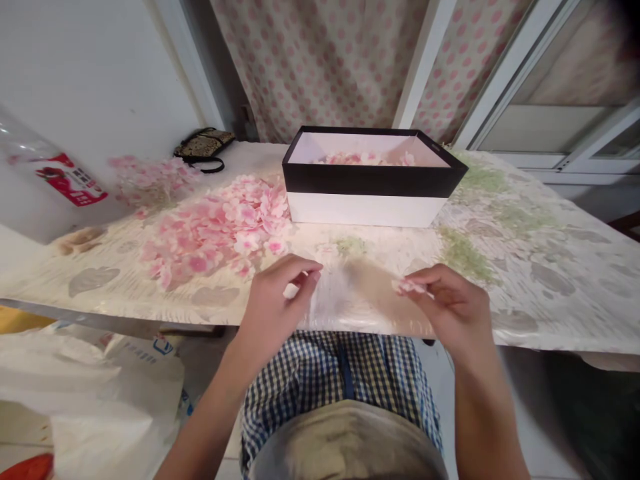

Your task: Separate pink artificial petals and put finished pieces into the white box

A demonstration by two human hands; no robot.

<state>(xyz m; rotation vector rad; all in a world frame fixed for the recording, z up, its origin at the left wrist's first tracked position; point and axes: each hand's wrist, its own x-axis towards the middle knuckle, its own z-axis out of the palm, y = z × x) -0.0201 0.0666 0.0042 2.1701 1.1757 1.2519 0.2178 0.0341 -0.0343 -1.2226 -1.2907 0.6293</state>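
Over the front of the table, my right hand point(453, 303) is closed in a pinch on a small pale pink artificial flower point(409, 287). Across a short gap, my left hand point(283, 287) has thumb and fingertips brought together; whatever may be between them is too small to make out. A big heap of pink artificial flowers point(215, 233) lies beyond and left of my left hand. Behind both hands stands an open white box with a black rim point(367, 208), and more pink flowers point(355, 159) show inside it.
Green sprigs point(465, 253) lie right of the box, and a small green bit point(350, 247) sits before it. A patterned pouch point(205, 143) is at the back left. The table's front edge point(365, 327) runs close to my lap. A white plastic bag point(100, 393) stands below left.
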